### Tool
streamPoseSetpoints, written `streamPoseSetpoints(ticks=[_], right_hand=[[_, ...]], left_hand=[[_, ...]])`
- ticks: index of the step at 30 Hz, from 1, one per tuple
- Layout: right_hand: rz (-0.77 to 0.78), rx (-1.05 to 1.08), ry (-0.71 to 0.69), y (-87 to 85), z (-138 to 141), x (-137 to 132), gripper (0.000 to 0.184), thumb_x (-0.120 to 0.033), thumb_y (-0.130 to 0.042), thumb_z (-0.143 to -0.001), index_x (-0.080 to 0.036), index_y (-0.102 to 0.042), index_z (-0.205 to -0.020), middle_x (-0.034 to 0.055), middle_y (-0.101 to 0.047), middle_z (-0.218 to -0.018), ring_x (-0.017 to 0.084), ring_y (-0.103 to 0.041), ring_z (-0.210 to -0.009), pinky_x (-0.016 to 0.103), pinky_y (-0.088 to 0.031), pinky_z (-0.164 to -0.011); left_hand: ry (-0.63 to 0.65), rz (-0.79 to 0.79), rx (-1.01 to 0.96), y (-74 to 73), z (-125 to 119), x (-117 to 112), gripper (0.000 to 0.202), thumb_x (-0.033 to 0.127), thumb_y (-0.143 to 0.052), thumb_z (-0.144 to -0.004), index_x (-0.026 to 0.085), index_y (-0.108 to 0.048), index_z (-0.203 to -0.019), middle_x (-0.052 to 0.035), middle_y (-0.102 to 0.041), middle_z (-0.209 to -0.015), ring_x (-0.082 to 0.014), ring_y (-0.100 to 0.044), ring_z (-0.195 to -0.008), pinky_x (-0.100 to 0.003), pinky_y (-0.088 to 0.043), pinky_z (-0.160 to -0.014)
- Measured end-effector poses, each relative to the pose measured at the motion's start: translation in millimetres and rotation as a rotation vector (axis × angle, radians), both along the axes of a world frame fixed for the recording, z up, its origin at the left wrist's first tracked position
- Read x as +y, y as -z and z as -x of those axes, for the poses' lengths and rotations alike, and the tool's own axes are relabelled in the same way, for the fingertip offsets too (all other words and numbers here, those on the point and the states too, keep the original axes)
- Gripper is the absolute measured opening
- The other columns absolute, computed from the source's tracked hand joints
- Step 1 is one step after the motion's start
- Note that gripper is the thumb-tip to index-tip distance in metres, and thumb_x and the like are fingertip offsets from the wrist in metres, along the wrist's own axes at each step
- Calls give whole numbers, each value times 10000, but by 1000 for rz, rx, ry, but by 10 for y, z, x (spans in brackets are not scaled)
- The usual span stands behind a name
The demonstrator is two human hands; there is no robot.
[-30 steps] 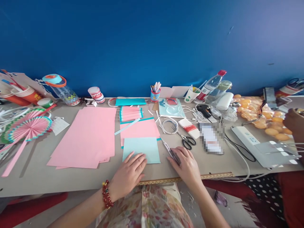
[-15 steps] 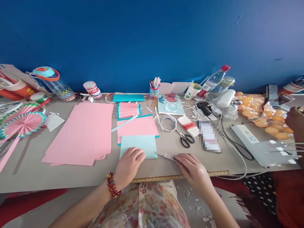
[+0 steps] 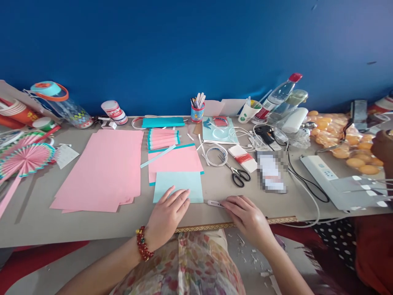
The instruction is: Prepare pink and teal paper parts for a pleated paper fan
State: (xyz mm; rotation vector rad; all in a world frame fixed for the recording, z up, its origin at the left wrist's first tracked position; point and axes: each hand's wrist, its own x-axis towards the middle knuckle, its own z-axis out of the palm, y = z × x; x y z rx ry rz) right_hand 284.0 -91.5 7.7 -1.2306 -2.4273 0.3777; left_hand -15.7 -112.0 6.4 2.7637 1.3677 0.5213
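Now my left hand [image 3: 168, 213] lies flat, fingers spread, on the near edge of the light blue sheet [image 3: 181, 184] at the front of the table [image 3: 92, 229]. My right hand [image 3: 245, 215] pinches the back of a thin cutter [image 3: 214, 203], its tip just beside the sheet. I judge a cut is being prepared; it needs the sheet held firm.

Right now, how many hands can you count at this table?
3: left hand on the light blue paper, right hand at the craft knife, a co-worker's hand at the right edge.
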Motion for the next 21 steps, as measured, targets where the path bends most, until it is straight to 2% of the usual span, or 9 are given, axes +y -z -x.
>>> streamPoseSetpoints(ticks=[3, 5, 7, 12, 15, 17, 19, 21], right_hand=[[6, 2, -2, -19, 5, 0, 319, -190, -448, -980, -263, -688, -1178, 89, -681, -1070, 220, -617, -940, 362, -551, -805], [11, 4, 0, -17, 2, -7, 319, -195, -451, -982, -265, -686, -1185, 88, -680, -1069, 217, -616, -941, 360, -550, -805], [20, 10, 1, -9, -11, -13, 320, -195, -451, -985, -267, -684, -1193, 88, -679, -1075, 218, -612, -947, 362, -548, -808], [33, 2, -16, 3, -60, -10, 349, -184, -452, -978, -273, -671, -1236, 87, -677, -1080, 220, -607, -944, 360, -548, -805], [40, -14, -25, -5, -77, -12, 375, -178, -450, -977, -285, -653, -1273, 85, -674, -1088, 218, -602, -945, 356, -551, -799], [45, -15, -25, -15, -79, -17, 378, -173, -450, -977, -288, -655, -1272, 85, -673, -1088, 216, -600, -949, 354, -552, -801], [48, -16, -23, -26, -77, -22, 376, -171, -449, -975, -288, -664, -1261, 85, -673, -1082, 215, -603, -945, 349, -554, -795], [51, -19, -21, -37, -76, -24, 376, -174, -446, -975, -289, -671, -1254, 86, -674, -1071, 213, -609, -934, 341, -558, -783]], left_hand=[[113, 79, 41, 39, 4, -23, 418, 309, -413, -1028, 174, -488, -1417, -108, -472, -1505, -245, -404, -1409, -496, -322, -1177], [153, 126, 81, 54, 21, -38, 604, 522, -420, -996, 175, -394, -1490, -121, -393, -1557, -282, -318, -1457, -539, -272, -1185], [161, 141, 112, 53, 35, -53, 721, 624, -396, -963, 179, -326, -1527, -126, -332, -1588, -297, -264, -1479, -566, -207, -1196], [142, 159, 140, 36, 15, -56, 802, 695, -342, -939, 179, -268, -1549, -128, -320, -1593, -285, -236, -1492, -581, -63, -1215], [142, 182, 145, 46, -20, -36, 876, 740, -355, -905, 155, -262, -1550, -141, -328, -1588, -283, -225, -1496, -540, -86, -1224], [145, 191, 159, 57, -37, -26, 916, 751, -384, -888, 135, -250, -1553, -157, -284, -1603, -290, -214, -1499, -524, -117, -1223], [147, 186, 174, 62, -45, -24, 925, 751, -393, -884, 137, -234, -1558, -161, -225, -1623, -303, -189, -1505, -556, -104, -1217], [146, 176, 187, 58, -48, -27, 917, 758, -387, -880, 169, -222, -1563, -153, -194, -1632, -326, -167, -1507, -633, -48, -1194]])
